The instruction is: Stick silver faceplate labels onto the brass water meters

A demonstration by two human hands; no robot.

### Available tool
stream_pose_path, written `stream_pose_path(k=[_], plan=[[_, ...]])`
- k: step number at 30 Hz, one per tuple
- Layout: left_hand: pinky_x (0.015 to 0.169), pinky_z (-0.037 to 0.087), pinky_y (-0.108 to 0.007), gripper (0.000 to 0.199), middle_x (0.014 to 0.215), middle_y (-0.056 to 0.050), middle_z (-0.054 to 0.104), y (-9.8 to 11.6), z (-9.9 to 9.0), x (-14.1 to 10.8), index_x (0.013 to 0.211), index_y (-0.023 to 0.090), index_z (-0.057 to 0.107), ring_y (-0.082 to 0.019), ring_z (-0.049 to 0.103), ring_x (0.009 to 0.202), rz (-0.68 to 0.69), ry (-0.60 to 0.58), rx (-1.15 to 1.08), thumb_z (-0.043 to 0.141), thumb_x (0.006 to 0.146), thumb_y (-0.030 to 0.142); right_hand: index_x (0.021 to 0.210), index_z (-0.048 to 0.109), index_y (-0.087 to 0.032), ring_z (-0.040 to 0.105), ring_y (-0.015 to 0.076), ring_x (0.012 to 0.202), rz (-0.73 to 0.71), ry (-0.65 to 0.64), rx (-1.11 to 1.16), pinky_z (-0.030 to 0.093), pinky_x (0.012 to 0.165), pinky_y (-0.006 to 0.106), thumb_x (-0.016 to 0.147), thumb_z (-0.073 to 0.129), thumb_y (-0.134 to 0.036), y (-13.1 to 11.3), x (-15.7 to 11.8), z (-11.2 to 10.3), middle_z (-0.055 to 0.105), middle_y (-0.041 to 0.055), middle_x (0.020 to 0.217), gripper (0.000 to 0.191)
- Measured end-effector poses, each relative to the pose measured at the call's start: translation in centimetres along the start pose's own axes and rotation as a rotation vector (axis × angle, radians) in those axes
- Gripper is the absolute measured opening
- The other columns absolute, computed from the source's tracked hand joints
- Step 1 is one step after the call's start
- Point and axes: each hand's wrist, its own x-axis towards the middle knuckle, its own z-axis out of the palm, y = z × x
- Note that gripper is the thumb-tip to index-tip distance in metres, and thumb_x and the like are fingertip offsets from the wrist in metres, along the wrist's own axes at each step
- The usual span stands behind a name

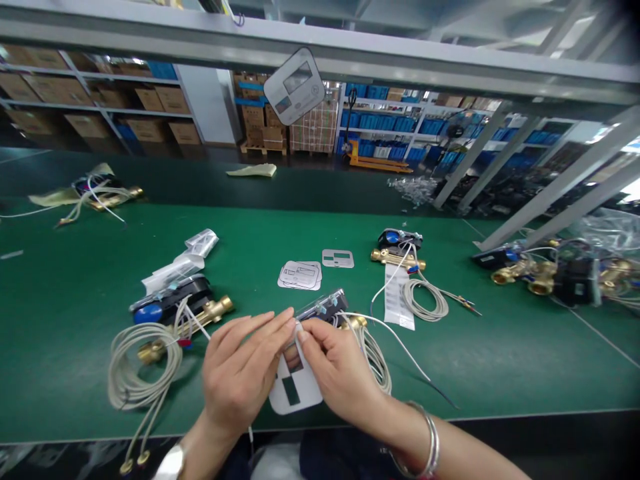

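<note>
Near the table's front edge a white label plate with cut-out windows (pixel 305 394) is held between my two hands. My left hand (pixel 246 363) lies along the plate's left side, its fingers together and their tips at the top edge. My right hand (pixel 340 367) pinches the plate's upper right corner between thumb and fingers. Just behind the hands sits a black meter with a clear cover (pixel 323 305), its brass fitting (pixel 356 323) and coiled cable (pixel 375 360) partly hidden by my right hand.
On the green table (pixel 250 233), a meter with a blue knob (pixel 149 313) and coiled cable lies left. Stacked labels (pixel 300 275) and a single label (pixel 338 259) lie behind the hands. Another brass meter (pixel 397 257) stands right. A label plate (pixel 295 87) hangs at the overhead beam.
</note>
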Motion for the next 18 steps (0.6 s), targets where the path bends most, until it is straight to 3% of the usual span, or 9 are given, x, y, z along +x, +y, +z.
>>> stream_pose_path(k=[5, 9, 12, 15, 18], plan=[[0.082, 0.056, -0.039, 0.008, 0.092, 0.002, 0.081, -0.3, -0.6, 2.3, 0.096, 0.028, 0.068, -0.02, 0.071, 0.081, -0.075, -0.074, -0.171, 0.067, 0.096, 0.02, 0.118, 0.072, -0.024, 0.069, 0.021, 0.079, -0.196, -0.06, -0.258, 0.054, 0.076, 0.033, 0.107, 0.044, -0.031, 0.0, -0.5, -1.8, 0.074, 0.0064, 0.091, 0.031], [0.097, 0.048, -0.045, 0.013, 0.108, -0.002, 0.076, -0.1, -1.8, 2.2, 0.085, 0.028, 0.068, -0.025, 0.064, 0.104, -0.144, -0.105, -0.21, 0.066, 0.094, 0.019, 0.14, 0.064, -0.031, 0.072, 0.0211, 0.097, -0.115, -0.232, 0.104, 0.059, 0.087, 0.035, 0.109, 0.043, -0.036, -0.2, -0.9, -2.6, 0.076, 0.0042, 0.104, 0.037], [0.103, 0.045, -0.047, 0.013, 0.121, -0.004, 0.07, 0.9, -2.4, 1.5, 0.082, 0.027, 0.066, -0.028, 0.058, 0.117, -0.214, -0.126, -0.244, 0.067, 0.094, 0.024, 0.126, 0.072, -0.031, 0.07, 0.0177, 0.083, -0.04, -0.282, 0.237, 0.059, 0.077, 0.031, 0.105, 0.055, -0.034, -0.1, -0.7, -2.5, 0.072, 0.0009, 0.093, 0.027], [0.096, 0.05, -0.04, 0.014, 0.116, -0.003, 0.069, 1.6, -3.2, 0.5, 0.083, 0.026, 0.059, -0.023, 0.063, 0.11, -0.351, -0.141, -0.286, 0.062, 0.097, 0.022, 0.094, 0.078, -0.026, 0.063, 0.0156, 0.078, -0.121, -0.13, 0.094, 0.054, 0.068, 0.027, 0.097, 0.069, -0.027, -0.1, -0.4, -2.9, 0.064, 0.0009, 0.086, 0.009], [0.085, 0.054, -0.033, 0.016, 0.108, -0.004, 0.07, 0.8, -5.1, -1.8, 0.088, 0.025, 0.049, -0.02, 0.067, 0.102, -0.495, -0.121, -0.271, 0.052, 0.101, 0.018, 0.092, 0.076, -0.024, 0.065, 0.0171, 0.095, -0.262, 0.059, -0.012, 0.056, 0.076, 0.028, 0.097, 0.069, -0.024, 0.0, -0.4, -4.9, 0.067, 0.0038, 0.101, 0.008]])
